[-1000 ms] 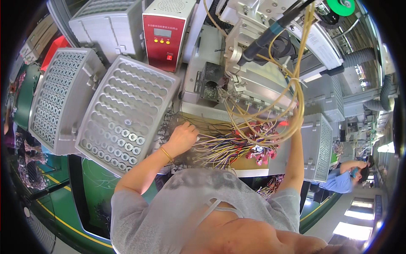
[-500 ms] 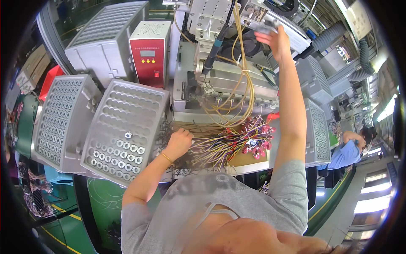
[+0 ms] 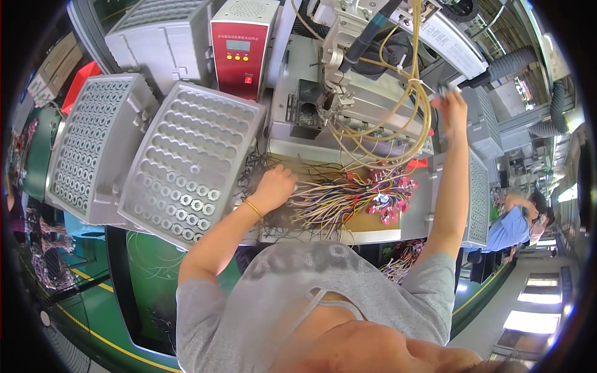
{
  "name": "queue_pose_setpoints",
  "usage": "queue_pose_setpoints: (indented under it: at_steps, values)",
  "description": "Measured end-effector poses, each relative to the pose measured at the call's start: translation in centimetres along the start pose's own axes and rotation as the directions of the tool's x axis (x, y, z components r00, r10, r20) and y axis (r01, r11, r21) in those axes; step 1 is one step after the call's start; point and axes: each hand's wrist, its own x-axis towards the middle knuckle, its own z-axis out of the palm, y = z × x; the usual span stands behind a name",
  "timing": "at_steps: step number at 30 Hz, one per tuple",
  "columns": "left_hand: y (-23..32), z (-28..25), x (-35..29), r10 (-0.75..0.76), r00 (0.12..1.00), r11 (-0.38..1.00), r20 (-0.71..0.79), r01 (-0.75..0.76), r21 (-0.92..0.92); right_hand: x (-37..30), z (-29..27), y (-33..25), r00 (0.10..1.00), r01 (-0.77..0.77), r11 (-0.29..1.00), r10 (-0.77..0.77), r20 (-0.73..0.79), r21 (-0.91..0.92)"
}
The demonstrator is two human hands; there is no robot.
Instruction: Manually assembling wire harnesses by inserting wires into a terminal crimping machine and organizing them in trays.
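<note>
My left hand (image 3: 277, 185) is closed at the left ends of a bundle of yellow, white and black wires (image 3: 333, 196); what its fingers pinch is hidden. Pink-red connectors (image 3: 388, 214) sit at the right end of that bundle. Raised on the right, beside loops of tan tubing (image 3: 425, 118), my right hand (image 3: 453, 110) has its fingers drawn together. A small greyish thing shows at those fingertips, too smeared by motion to name. Left of my left hand, a slanted grey tray (image 3: 208, 121) carries round metal parts (image 3: 186, 199) in its lower rows.
Another grey tray (image 3: 132, 102), full of ring-shaped parts, stands at far left. A red control box (image 3: 241, 59) is behind the trays. The metal machine (image 3: 373, 93) fills the back middle. Farther right, a person in blue (image 3: 507, 227) sits.
My right hand has come down and toward me from the upper machine, moving right in the picture. My left hand stays by the wire ends. The whole view has shifted slightly.
</note>
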Motion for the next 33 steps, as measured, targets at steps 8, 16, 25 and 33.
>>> queue_pose_setpoints:
  at_steps: [8, 16, 25, 33]
  values:
    - [0.0, -0.3, 0.2, -0.013, 1.0, 1.0, 0.005, 0.013, -0.025, -5.4, -8.6, 9.2, 0.986, -0.113, 0.976, 0.088, -0.139, -0.184]
    - [0.2, -0.8, 0.4, -0.02, 1.0, 0.999, 0.012, 0.02, -0.037, -6.9, -11.0, 15.2, 0.967, -0.153, 0.949, 0.087, -0.238, -0.274]
    - [0.3, -1.1, 0.6, -0.036, 0.999, 0.997, 0.029, 0.038, -0.072, -6.0, -12.9, 21.1, 0.965, -0.069, 0.617, -0.159, -0.21, -0.784]
    - [0.6, -1.2, 1.4, -0.011, 1.0, 0.996, 0.022, 0.013, -0.087, -4.6, -10.5, 20.9, 0.986, 0.053, 0.557, -0.162, -0.046, -0.829]
